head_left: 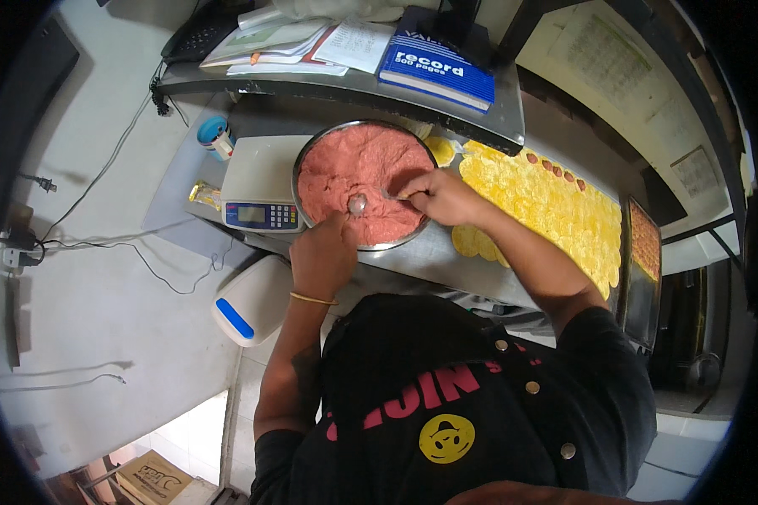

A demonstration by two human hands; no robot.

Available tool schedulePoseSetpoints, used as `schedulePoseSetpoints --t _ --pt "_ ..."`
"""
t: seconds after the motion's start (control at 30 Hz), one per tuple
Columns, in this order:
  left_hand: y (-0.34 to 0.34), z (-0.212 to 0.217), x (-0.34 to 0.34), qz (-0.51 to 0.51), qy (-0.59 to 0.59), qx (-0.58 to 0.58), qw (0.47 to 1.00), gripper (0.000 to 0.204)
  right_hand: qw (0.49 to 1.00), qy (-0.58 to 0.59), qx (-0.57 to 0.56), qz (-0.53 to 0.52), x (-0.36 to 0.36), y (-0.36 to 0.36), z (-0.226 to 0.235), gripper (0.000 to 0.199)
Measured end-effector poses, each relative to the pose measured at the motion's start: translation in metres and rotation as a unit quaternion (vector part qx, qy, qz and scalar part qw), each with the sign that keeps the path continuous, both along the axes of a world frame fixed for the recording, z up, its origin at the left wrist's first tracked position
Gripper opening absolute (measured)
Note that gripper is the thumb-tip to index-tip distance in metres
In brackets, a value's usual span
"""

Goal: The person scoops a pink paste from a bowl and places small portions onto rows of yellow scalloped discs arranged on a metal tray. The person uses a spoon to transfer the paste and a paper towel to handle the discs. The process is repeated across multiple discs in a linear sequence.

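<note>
A round metal bowl [305,160] full of pink minced paste [354,164] stands on a steel counter. My right hand [442,195] holds a metal spoon [359,204] whose bowl rests in the paste near the front rim. My left hand [322,252] sits at the bowl's near rim, fingers curled right beside the spoon tip; I cannot tell whether they pinch any paste. Round yellow wrappers [556,206] lie in rows to the right, a few at the far edge topped with small pink dabs [556,171].
A digital scale [257,177] stands left of the bowl, with a blue-capped container [216,135] behind it. A shelf above carries a blue book [436,71], papers and a telephone [195,34]. A dark tray [644,252] is at the right. Cables trail over the left wall.
</note>
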State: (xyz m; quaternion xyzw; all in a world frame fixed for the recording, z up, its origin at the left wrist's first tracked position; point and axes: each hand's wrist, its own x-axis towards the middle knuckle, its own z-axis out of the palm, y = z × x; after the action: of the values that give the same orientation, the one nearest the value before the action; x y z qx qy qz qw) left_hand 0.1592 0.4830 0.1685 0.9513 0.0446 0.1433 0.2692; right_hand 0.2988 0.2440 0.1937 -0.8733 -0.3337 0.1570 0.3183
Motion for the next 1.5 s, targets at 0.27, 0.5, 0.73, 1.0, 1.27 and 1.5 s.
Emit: schedulePoseSetpoints --t 0.27,0.5,0.73,1.0,1.27,1.5 --pt "-0.012 -0.002 0.006 0.051 -0.052 -0.373 0.925 0.016 0.952 -0.018 0.265 -0.150 -0.049 0.003 -0.029 0.026" --pt "-0.014 -0.013 0.024 0.003 -0.012 -0.678 0.735 0.011 0.943 -0.222 0.223 -0.111 -0.058 0.005 -0.052 0.034" --pt "-0.011 -0.007 0.023 0.072 0.046 -0.631 0.771 0.012 0.934 -0.229 0.244 -0.125 -0.047 -0.006 -0.053 0.045" --pt "-0.015 0.008 0.034 0.060 0.023 -0.608 0.791 0.018 0.949 -0.253 0.177 -0.058 -0.054 0.007 -0.052 0.052" --pt "0.015 0.006 0.028 0.020 0.056 -0.731 0.680 0.011 0.941 -0.273 0.189 -0.064 -0.033 -0.016 -0.065 0.052" --pt "0.037 0.004 0.032 -0.020 0.138 -0.644 0.752 0.010 0.936 -0.302 0.177 0.026 -0.003 -0.028 -0.043 0.058"
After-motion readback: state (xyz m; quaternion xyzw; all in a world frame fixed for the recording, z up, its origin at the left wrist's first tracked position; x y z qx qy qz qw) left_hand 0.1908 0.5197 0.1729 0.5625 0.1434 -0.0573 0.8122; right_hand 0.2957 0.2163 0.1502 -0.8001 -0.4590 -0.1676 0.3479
